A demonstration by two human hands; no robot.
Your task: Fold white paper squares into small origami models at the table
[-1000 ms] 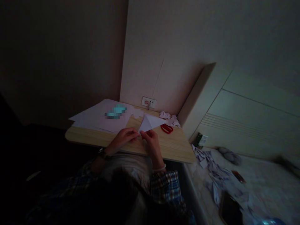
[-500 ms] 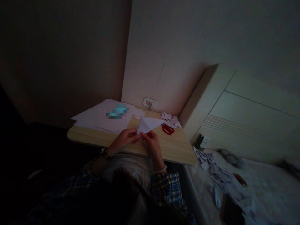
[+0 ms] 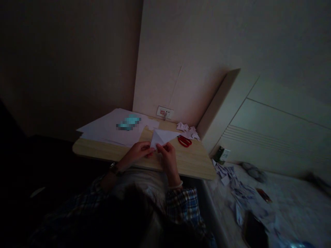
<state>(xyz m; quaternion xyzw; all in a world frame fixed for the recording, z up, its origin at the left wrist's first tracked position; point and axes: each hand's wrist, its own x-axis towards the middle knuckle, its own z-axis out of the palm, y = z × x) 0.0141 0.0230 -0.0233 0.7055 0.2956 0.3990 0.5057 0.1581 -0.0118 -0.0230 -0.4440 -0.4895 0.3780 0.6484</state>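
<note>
At the middle of the frame, just above the front edge of the tabletop (image 3: 192, 166), you hold the paper (image 3: 162, 136), a white sheet folded to a point that reaches right. Your right grip (image 3: 167, 154) pinches its lower edge between thumb and fingers. Your left grip (image 3: 141, 151) is closed at its lower-left corner, the fingertips close to your right thumb. A watch (image 3: 113, 167) circles your left wrist, a beaded bracelet (image 3: 177, 185) your right.

Just right of the paper's tip lie the scissors (image 3: 184, 141), red handles toward you. Behind them, at the tabletop's far right corner, small folded pieces (image 3: 183, 126) cluster. Left of your hands, large white sheets (image 3: 108, 129) overlap, with a pixelated cyan thing (image 3: 129, 123) on top; you cannot tell what it is. Above the tabletop, a socket (image 3: 165, 112) sits on the wall (image 3: 160, 62).

At lower right, more folded papers (image 3: 232, 179) lie scattered on the bed (image 3: 294, 206), near a dark flat thing (image 3: 255, 230) at the bottom of the frame.
</note>
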